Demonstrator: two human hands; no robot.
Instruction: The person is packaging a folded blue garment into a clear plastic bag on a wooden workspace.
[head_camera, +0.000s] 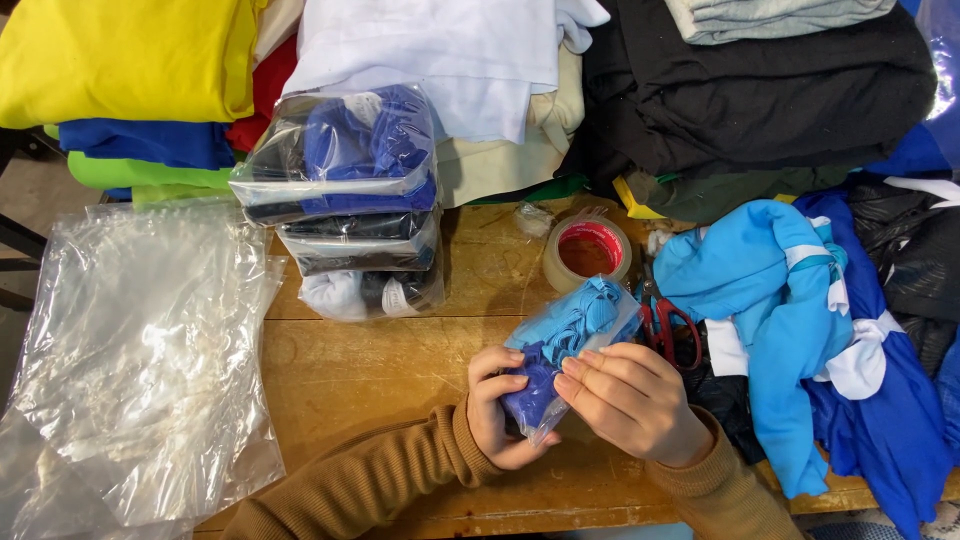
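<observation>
Both hands, left hand (497, 408) and right hand (632, 400), close their fingers on a crinkly clear bag of blue cloth (566, 345) above bare wooden worktop (350, 375) near its front edge.

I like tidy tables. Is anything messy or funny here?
Yes. The light blue garments lie crumpled over the red-handled scissors, unlike the folded piles. The bag of blue fabric in both hands looks fine.

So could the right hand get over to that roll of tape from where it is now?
Probably yes. The roll of tape lies on bare table just beyond the right hand, with nothing on top. But that hand is busy: with the left hand it holds a small clear bag of blue fabric.
</observation>
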